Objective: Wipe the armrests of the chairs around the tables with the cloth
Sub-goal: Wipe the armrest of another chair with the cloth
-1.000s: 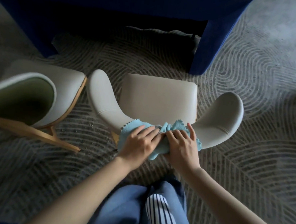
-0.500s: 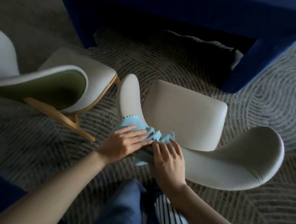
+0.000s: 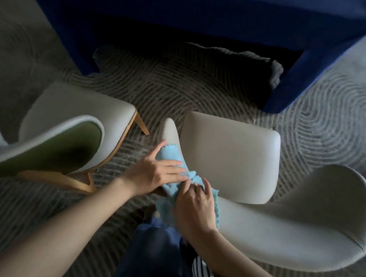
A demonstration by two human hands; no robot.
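Left hand (image 3: 156, 173) lies flat on the cloth (image 3: 170, 155), fingers straight and pressing it down onto the armrest (image 3: 169, 129), thumb stretched along the outer side. Right hand (image 3: 195, 205) is just behind it, fingers curled and bunching the trailing end of the cloth at the bend where the armrest meets the backrest.

Key relation: the armrest's long axis runs away from the person, from that bend out to a rounded tip pointing toward the blue table (image 3: 185, 20). The cloth covers the near and middle stretch. The tip beyond the left thumb is bare. The left hand is nearer that tip, so my read is that the next stroke goes forward along the axis, left hand leading and right hand feeding slack.

The chair (image 3: 230, 158) has its seat to the right of the cloth. Its far armrest (image 3: 324, 202) sits well apart on the person's right, with no cloth on it — likely next in line. A second chair (image 3: 76, 110) stands just left, on the patterned rug (image 3: 328, 125), and neither hand touches it.

No containers in view.
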